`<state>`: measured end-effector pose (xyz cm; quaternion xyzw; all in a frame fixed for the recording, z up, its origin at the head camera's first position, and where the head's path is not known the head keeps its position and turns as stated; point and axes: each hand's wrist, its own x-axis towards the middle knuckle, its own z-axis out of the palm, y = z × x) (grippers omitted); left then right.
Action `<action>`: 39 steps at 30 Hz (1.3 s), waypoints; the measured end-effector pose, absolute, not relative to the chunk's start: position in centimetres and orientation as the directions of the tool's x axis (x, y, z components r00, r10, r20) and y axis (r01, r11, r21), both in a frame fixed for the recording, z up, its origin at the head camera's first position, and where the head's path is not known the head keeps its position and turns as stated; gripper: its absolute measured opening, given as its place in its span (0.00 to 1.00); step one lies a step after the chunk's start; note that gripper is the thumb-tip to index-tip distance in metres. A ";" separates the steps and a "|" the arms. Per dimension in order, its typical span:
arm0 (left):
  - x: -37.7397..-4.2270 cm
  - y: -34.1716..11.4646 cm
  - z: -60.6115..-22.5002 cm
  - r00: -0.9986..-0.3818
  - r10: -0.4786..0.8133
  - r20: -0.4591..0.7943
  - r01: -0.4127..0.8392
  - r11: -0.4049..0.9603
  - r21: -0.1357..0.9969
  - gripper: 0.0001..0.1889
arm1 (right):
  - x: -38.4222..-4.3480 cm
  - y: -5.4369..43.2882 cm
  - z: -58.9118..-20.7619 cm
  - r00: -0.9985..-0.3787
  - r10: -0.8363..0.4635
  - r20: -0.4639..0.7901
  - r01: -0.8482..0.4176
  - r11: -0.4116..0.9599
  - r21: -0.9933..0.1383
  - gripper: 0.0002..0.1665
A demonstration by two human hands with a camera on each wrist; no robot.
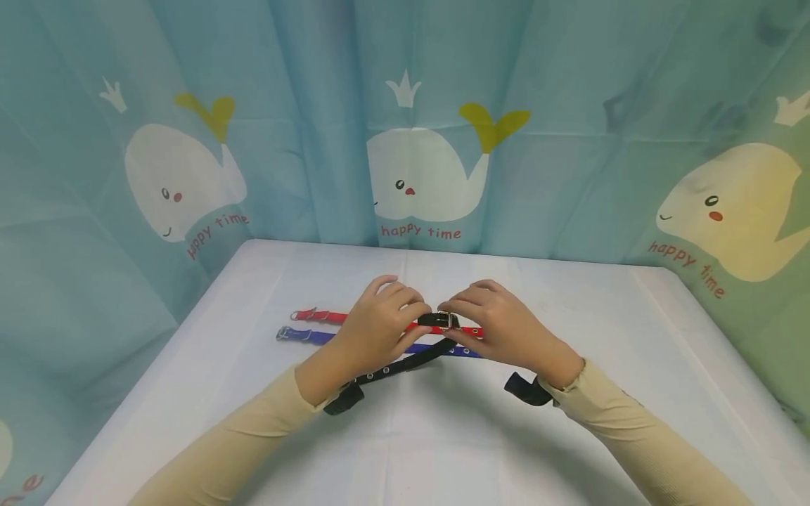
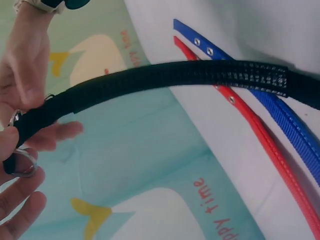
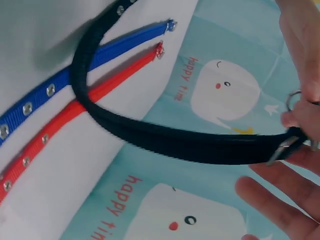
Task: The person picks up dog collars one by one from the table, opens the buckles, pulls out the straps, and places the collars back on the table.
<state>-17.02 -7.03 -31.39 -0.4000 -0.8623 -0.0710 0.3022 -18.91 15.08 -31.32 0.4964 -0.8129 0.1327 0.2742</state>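
A black collar [image 1: 418, 360] with metal eyelets is held up by its buckle end over the table, its strap curving down toward the left forearm. The left hand [image 1: 380, 327] pinches that end between thumb and fingers, close to a metal ring [image 2: 25, 164] in the left wrist view. From the other side, the right hand [image 1: 500, 323] grips the same end beside the silver buckle [image 3: 284, 150]. Behind the hands, a red collar [image 1: 329, 317] and a blue collar [image 1: 316, 337] lie side by side on the table, partly covered by the hands and the black strap.
The white-covered table [image 1: 430, 436] reaches back to a blue curtain [image 1: 316, 140] printed with whales. Black bands [image 1: 528, 390] with dark devices sit around both wrists, below the beige sleeves [image 1: 607, 414].
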 end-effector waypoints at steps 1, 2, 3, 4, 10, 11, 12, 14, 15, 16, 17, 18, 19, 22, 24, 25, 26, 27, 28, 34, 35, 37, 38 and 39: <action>-17.0 -7.1 -31.4 -0.493 0.643 0.586 0.736 0.667 -0.113 0.10 | -18.9 15.1 -31.4 -0.372 -0.737 0.564 -0.878 0.477 0.045 0.18; -16.9 -7.1 -31.4 -0.489 0.641 0.592 0.739 0.665 -0.109 0.10 | -18.9 15.2 -31.5 -0.386 -0.740 0.551 -0.876 0.482 0.033 0.18; -16.9 -7.2 -31.3 -0.486 0.639 0.596 0.741 0.663 -0.107 0.10 | -18.8 15.3 -31.6 -0.399 -0.739 0.542 -0.873 0.488 0.022 0.17; -16.9 -7.3 -31.3 -0.483 0.638 0.600 0.742 0.662 -0.108 0.10 | -18.8 15.4 -31.6 -0.407 -0.738 0.538 -0.871 0.490 0.014 0.16; -16.4 -8.0 -30.4 -0.476 0.642 0.601 0.721 0.676 -0.152 0.10 | -18.2 16.0 -30.9 -0.433 -0.719 0.544 -0.865 0.501 -0.027 0.15; -16.3 -8.2 -30.3 -0.476 0.644 0.599 0.716 0.679 -0.162 0.10 | -18.1 16.1 -30.7 -0.440 -0.716 0.542 -0.864 0.501 -0.039 0.16; -16.3 -8.3 -30.1 -0.478 0.646 0.595 0.712 0.682 -0.169 0.11 | -18.0 16.2 -30.5 -0.446 -0.714 0.539 -0.865 0.499 -0.054 0.17; -16.2 -8.6 -29.8 -0.482 0.653 0.584 0.708 0.683 -0.180 0.11 | -17.7 16.4 -30.2 -0.451 -0.717 0.531 -0.870 0.486 -0.082 0.20; -16.2 -8.8 -29.8 -0.487 0.654 0.579 0.703 0.687 -0.184 0.11 | -17.6 16.5 -30.0 -0.448 -0.724 0.525 -0.873 0.481 -0.083 0.22; -16.2 -9.0 -29.7 -0.491 0.652 0.577 0.700 0.690 -0.184 0.11 | -17.5 16.7 -29.9 -0.443 -0.728 0.524 -0.877 0.474 -0.082 0.24; -16.2 -9.2 -29.6 -0.498 0.648 0.576 0.694 0.696 -0.183 0.12 | -17.4 16.9 -29.9 -0.435 -0.731 0.526 -0.880 0.469 -0.077 0.26; -16.3 -9.4 -29.5 -0.506 0.642 0.576 0.689 0.703 -0.179 0.12 | -17.4 17.1 -29.8 -0.427 -0.731 0.532 -0.883 0.465 -0.069 0.27; -16.3 -9.7 -29.5 -0.513 0.633 0.579 0.682 0.711 -0.173 0.12 | -17.4 17.4 -29.8 -0.419 -0.732 0.538 -0.884 0.465 -0.055 0.28; -16.7 -10.8 -29.5 -0.537 0.603 0.590 0.659 0.737 -0.154 0.13 | -17.5 18.5 -29.7 -0.394 -0.730 0.558 -0.884 0.468 -0.011 0.25; -17.0 -11.7 -29.6 -0.553 0.590 0.588 0.644 0.751 -0.148 0.15 | -17.7 19.3 -29.7 -0.380 -0.733 0.564 -0.886 0.465 0.008 0.19; -17.2 -12.1 -29.7 -0.558 0.588 0.585 0.638 0.755 -0.150 0.16 | -17.8 19.6 -29.8 -0.371 -0.737 0.565 -0.887 0.461 0.019 0.18; -17.4 -12.6 -29.9 -0.562 0.588 0.581 0.634 0.758 -0.154 0.16 | -17.9 19.9 -29.8 -0.363 -0.742 0.563 -0.889 0.456 0.028 0.18; -17.6 -13.0 -30.0 -0.565 0.592 0.575 0.631 0.759 -0.161 0.16 | -18.0 20.2 -29.9 -0.357 -0.748 0.560 -0.891 0.453 0.037 0.20; -17.8 -13.4 -30.2 -0.566 0.595 0.570 0.629 0.759 -0.168 0.16 | -18.1 20.4 -29.9 -0.354 -0.753 0.555 -0.891 0.452 0.045 0.22; -19.5 -16.0 -31.5 -0.544 0.639 0.543 0.633 0.738 -0.233 0.15 | -18.7 21.7 -30.3 -0.392 -0.788 0.475 -0.866 0.490 0.098 0.30; -19.8 -16.4 -31.7 -0.542 0.645 0.539 0.633 0.735 -0.242 0.14 | -18.9 21.9 -30.4 -0.407 -0.790 0.459 -0.859 0.502 0.102 0.35; -20.5 -17.4 -32.0 -0.542 0.655 0.527 0.631 0.731 -0.259 0.13 | -19.2 22.4 -30.5 -0.446 -0.784 0.431 -0.839 0.535 0.105 0.36; -20.8 -17.8 -32.1 -0.547 0.657 0.519 0.630 0.731 -0.262 0.12 | -19.3 22.6 -30.6 -0.469 -0.779 0.416 -0.827 0.553 0.103 0.35; -21.1 -18.2 -32.2 -0.557 0.658 0.507 0.628 0.733 -0.261 0.12 | -19.4 22.7 -30.7 -0.496 -0.771 0.399 -0.813 0.574 0.099 0.34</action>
